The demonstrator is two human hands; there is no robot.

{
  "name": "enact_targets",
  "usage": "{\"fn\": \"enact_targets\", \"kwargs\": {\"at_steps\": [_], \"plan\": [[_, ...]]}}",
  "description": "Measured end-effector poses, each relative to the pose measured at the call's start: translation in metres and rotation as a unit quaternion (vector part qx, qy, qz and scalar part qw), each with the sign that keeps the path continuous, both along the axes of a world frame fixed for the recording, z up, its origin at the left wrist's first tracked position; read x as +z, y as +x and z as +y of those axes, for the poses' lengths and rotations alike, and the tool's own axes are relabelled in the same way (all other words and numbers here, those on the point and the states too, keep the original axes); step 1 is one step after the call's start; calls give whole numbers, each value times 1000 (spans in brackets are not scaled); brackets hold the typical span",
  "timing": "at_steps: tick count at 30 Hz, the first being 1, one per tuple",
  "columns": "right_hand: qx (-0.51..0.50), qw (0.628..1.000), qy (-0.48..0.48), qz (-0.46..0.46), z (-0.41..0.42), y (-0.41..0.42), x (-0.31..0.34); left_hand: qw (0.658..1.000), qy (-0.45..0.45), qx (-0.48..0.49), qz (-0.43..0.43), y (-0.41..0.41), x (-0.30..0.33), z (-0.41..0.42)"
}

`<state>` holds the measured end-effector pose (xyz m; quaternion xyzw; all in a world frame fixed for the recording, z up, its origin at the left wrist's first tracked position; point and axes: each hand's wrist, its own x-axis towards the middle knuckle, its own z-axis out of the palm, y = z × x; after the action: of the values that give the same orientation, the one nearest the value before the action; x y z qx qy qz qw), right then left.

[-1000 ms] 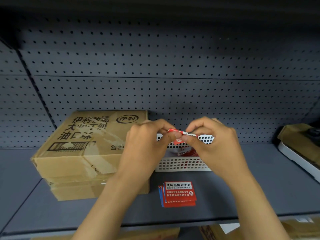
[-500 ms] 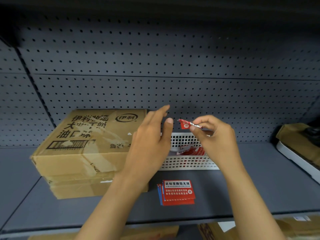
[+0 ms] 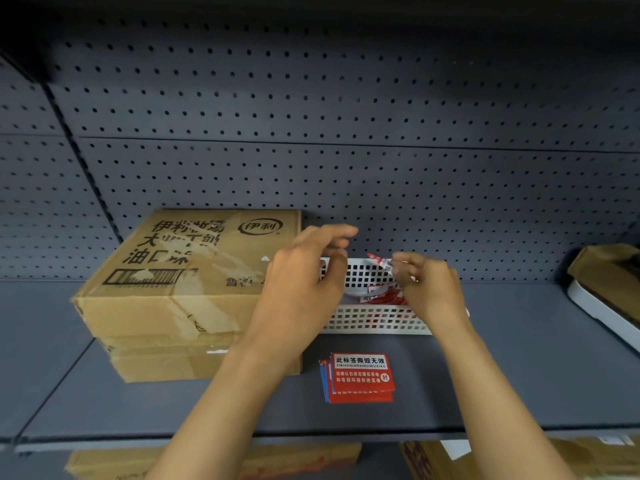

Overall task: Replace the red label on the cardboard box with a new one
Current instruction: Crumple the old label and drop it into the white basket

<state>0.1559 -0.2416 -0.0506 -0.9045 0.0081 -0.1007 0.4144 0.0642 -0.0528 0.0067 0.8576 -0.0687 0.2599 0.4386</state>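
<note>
A worn cardboard box point(image 3: 180, 271) with black print lies on the left of the grey shelf, on top of a flatter box. A small stack of new red labels point(image 3: 360, 377) rests on the shelf in front of a white perforated basket point(image 3: 374, 320). My right hand point(image 3: 429, 289) pinches a crumpled red label point(image 3: 379, 261) above the basket. My left hand point(image 3: 304, 282) hovers beside the box's right edge with fingers spread, holding nothing. Torn red label scraps point(image 3: 381, 296) lie inside the basket.
A grey pegboard wall point(image 3: 346, 133) backs the shelf. A brown and white item point(image 3: 609, 289) sits at the far right. More cardboard boxes point(image 3: 207, 459) show below the shelf's front edge point(image 3: 242, 439).
My hands, which together held the crumpled label, have parted. The left hand let go and opened; the right hand keeps the label and has lowered it toward the basket.
</note>
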Motion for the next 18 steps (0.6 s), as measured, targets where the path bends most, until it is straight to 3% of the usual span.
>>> {"fn": "enact_targets", "kwargs": {"at_steps": [3,8,14,18], "plan": [[6,1000,24,-15,1,-2,-1,1000,8,-1,2,-1,-1,0],[-15,996,-21,-85,3,0,-6,1000,13,-2,-1,-3,1,1],[-21,994,-80,-77,0,3,-8,1000,28,5,2,-3,0,1],[-9,997,-67,-35,-1,3,-6,999,41,15,6,-4,-2,0]]}}
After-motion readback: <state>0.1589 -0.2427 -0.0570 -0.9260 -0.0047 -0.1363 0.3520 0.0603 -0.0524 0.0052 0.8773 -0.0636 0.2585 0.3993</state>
